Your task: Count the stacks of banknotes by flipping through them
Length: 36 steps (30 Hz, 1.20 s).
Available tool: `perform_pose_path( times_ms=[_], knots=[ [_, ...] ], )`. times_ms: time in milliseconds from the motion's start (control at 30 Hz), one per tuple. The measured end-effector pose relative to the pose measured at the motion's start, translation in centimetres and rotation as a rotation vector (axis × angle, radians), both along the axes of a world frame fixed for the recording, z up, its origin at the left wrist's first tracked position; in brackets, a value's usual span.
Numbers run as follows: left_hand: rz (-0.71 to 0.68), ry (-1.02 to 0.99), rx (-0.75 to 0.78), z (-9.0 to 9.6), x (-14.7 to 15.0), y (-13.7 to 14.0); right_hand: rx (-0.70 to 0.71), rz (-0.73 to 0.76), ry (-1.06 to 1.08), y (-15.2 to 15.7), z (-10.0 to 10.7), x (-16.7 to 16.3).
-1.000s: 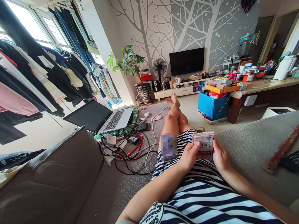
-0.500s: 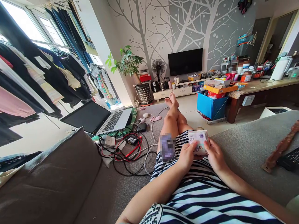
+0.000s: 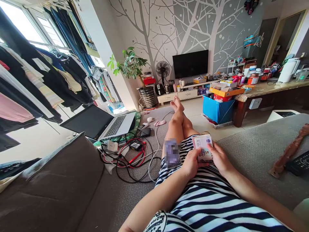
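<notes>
A stack of banknotes point(image 3: 203, 145) rests upright over my lap, tilted towards me, with a large 5 on its front note. My left hand point(image 3: 190, 163) grips the lower left of the stack, thumb lying on the front face. On the right side my right hand point(image 3: 220, 161) also holds it, its thumb pressed onto the front note near the 5. Pinkish edges of other notes show at the left side. The fingers behind the stack are mostly hidden. A phone point(image 3: 174, 163) with a blurred-out screen lies on my thigh, left of the hands.
Left of my legs, a laptop point(image 3: 118, 125), a tangle of cables point(image 3: 130, 166) and a multimeter-like black device point(image 3: 135, 145) lie on the sofa. To the right are a remote control point(image 3: 300, 164) and a brown stick-like object point(image 3: 289, 149). A blue box point(image 3: 217, 110) stands by the table.
My right thumb has moved from the stack's right edge inward onto the front note. Both hands still hold the stack, and the view has shifted slightly.
</notes>
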<state>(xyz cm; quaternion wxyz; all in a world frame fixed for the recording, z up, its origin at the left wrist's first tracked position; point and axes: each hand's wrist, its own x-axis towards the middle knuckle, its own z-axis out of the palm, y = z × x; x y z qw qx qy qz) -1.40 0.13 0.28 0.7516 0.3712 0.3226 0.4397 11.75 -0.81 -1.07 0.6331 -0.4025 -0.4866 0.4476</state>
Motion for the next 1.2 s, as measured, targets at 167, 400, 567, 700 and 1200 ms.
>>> perform_pose_path(
  times_ms=[167, 400, 567, 700, 1200],
  knots=[
    [0.111, 0.031, -0.005, -0.4, 0.3, 0.1, 0.096, -0.161, -0.184, 0.2, -0.3, 1.2],
    [0.142, 0.046, -0.096, -0.1, 0.3, 0.3, 0.071, -0.317, -0.528, -0.6, 0.9, 2.9],
    [0.116, 0.052, -0.113, 0.2, 0.5, 0.3, 0.083, -0.330, -0.558, -1.0, 1.1, 2.7],
    [0.136, -0.006, -0.187, 0.5, 0.5, 0.5, 0.126, -0.291, -0.543, -1.4, 1.1, 2.6],
    [0.095, 0.027, -0.134, -0.2, 0.7, 0.8, 0.217, -0.169, -0.557, -2.4, 1.6, 3.1]
  ],
)
